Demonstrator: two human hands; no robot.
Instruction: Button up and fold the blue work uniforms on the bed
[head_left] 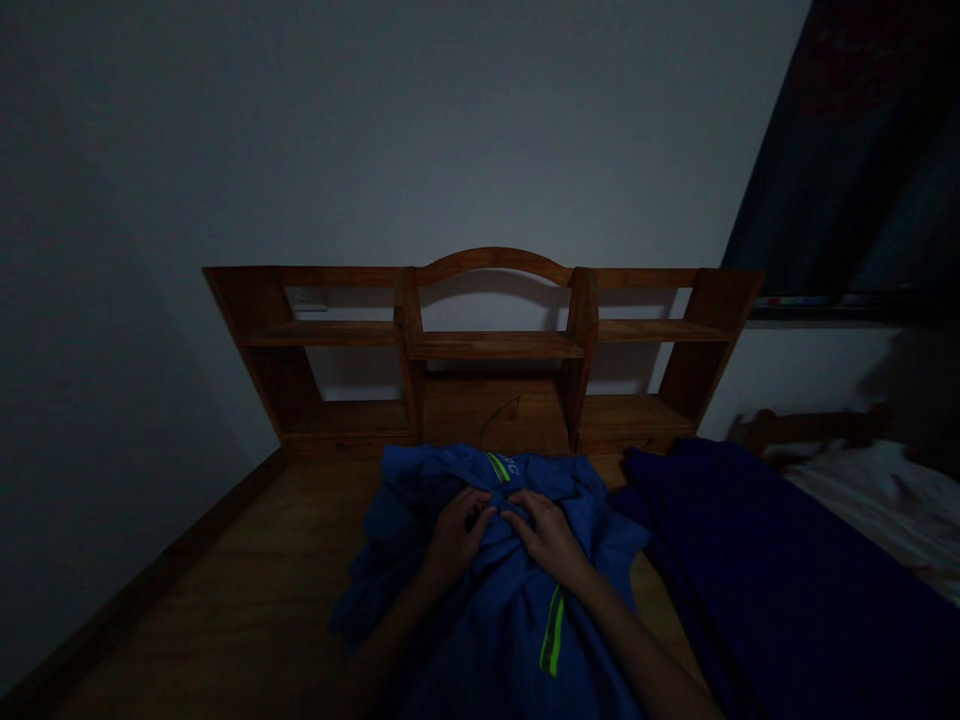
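Observation:
A crumpled blue work garment (480,600), perhaps a jacket, lies on the wooden desk or table top (247,570). It bears yellow-green reflective strips and some pale letters near its far edge. My left hand (459,532) pinches the fabric near the middle, thumb and fingers curled together. Just to its right, my right hand (547,532) grips a fold of the same cloth between thumb and fingers. Both hands are close together, and the cloth bunches up between them. The light is dim, so the exact part of the garment held is hard to make out.
A wooden shelf unit (491,345) with an arched top stands at the back against the wall (450,130). Dark blue cloth (787,560) lies at the right, beside a pale bedspread (892,490). A dark curtain (862,160) hangs at upper right.

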